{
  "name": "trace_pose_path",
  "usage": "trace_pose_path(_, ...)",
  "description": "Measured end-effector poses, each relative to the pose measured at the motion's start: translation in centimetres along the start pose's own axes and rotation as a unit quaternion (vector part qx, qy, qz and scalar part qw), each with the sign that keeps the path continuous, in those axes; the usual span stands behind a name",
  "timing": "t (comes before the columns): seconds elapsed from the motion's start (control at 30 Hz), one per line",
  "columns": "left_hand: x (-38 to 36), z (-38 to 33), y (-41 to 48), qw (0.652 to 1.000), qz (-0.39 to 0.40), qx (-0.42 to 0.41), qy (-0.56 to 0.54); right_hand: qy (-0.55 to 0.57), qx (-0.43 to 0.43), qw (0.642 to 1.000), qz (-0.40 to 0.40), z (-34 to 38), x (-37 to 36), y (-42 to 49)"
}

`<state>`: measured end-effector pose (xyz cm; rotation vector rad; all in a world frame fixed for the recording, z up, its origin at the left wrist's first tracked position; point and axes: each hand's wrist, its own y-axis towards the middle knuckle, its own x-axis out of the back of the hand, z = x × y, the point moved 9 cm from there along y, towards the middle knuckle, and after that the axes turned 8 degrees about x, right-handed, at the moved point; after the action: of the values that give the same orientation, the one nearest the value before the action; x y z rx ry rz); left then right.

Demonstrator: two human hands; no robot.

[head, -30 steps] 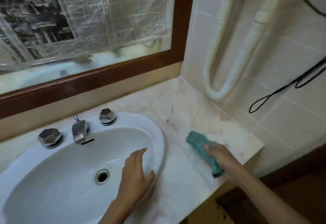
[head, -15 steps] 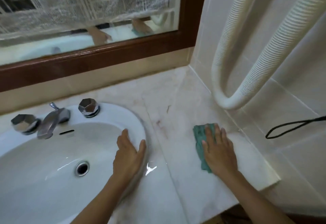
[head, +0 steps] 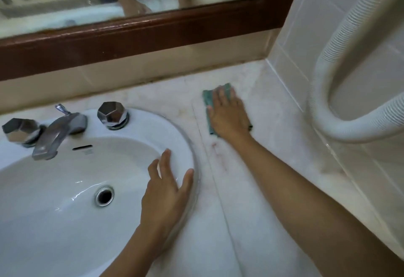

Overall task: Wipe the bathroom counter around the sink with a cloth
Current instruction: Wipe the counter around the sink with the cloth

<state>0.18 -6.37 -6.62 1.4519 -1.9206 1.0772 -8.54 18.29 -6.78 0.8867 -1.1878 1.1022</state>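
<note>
Since a moment ago the right hand (head: 229, 117) has slid the teal cloth (head: 207, 101) back along the pale veined marble counter (head: 273, 167), toward the corner under the brown wooden mirror frame (head: 153, 34). Its straight fingers press the folded cloth flat, right of the oval white sink (head: 153, 123). The left hand (head: 166, 191) rests flat, fingers relaxed, on the glossy rim. A ribbed white hose (head: 349, 128) curves against the tiled wall (head: 295, 36).

Cloth (head: 207, 102) on counter (head: 273, 167), right of sink (head: 179, 132).
</note>
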Motion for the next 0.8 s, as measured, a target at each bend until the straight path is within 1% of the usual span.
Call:
trace_pose_path(0.07,0.1,-0.2,-0.1,1.0,-0.001,-0.005,0.0,0.007,0.106,0.994,0.028,3.3,-0.8,-4.2)
trace_pose_path(0.1,0.1,-0.3,0.0,1.0,0.0,-0.009,-0.001,0.008,0.144,0.989,0.032,3.7,-0.9,-7.2)
trace_pose_path(0.13,0.1,-0.3,0.0,1.0,0.003,-0.011,-0.002,0.014,0.164,0.986,0.029,3.1,-0.7,-9.9)
trace_pose_path(0.17,0.0,-0.2,0.0,1.0,0.007,-0.011,-0.004,0.013,0.163,0.986,0.023,1.3,-0.4,-11.6)
trace_pose_path(0.2,-0.1,-0.2,0.0,1.0,0.008,-0.011,-0.006,0.007,0.137,0.99,0.014,-1.4,0.1,-12.0)
trace_pose_path(0.3,0.0,-0.2,0.0,1.0,0.008,-0.011,-0.001,-0.017,-0.021,0.999,-0.022,-9.2,1.7,-7.7)
trace_pose_path(0.37,0.0,-0.1,0.1,1.0,0.007,-0.005,-0.001,-0.008,-0.112,0.993,-0.036,-9.9,1.8,-3.6)
trace_pose_path(0.4,0.0,-0.1,0.1,1.0,0.008,-0.002,-0.005,0.005,-0.136,0.99,-0.034,-8.8,1.5,-2.1)
trace_pose_path(0.43,-0.1,-0.1,0.0,1.0,0.008,-0.002,-0.008,0.013,-0.134,0.99,-0.032,-6.9,1.1,-1.0)
trace_pose_path(0.47,-0.1,-0.2,0.0,1.0,0.007,-0.004,-0.008,0.014,-0.102,0.994,-0.032,-4.4,0.6,-0.7)
trace_pose_path(0.5,-0.1,-0.1,0.0,1.0,0.007,-0.006,-0.007,0.014,-0.051,0.998,-0.026,-1.5,0.0,-1.2)
trace_pose_path(0.57,-0.1,0.1,0.1,1.0,0.008,-0.001,-0.009,0.007,0.066,0.998,0.0,3.3,-1.0,-5.6)
trace_pose_path(0.63,-0.2,0.2,0.1,1.0,0.011,0.001,-0.011,-0.003,0.156,0.987,0.026,5.1,-1.3,-12.8)
trace_pose_path(0.67,-0.2,0.1,0.1,1.0,0.012,0.0,-0.009,-0.005,0.172,0.985,0.029,4.0,-1.1,-15.7)
trace_pose_path(0.7,-0.2,0.0,0.1,1.0,0.012,-0.001,-0.007,-0.009,0.166,0.986,0.022,1.5,-0.5,-17.1)
trace_pose_path(0.73,-0.2,0.0,0.1,1.0,0.013,-0.001,-0.007,-0.017,0.131,0.991,0.004,-1.8,0.2,-17.2)
trace_pose_path(0.8,-0.3,-0.1,0.1,1.0,0.014,-0.002,-0.008,-0.027,0.0,0.999,-0.022,-7.7,1.4,-14.8)
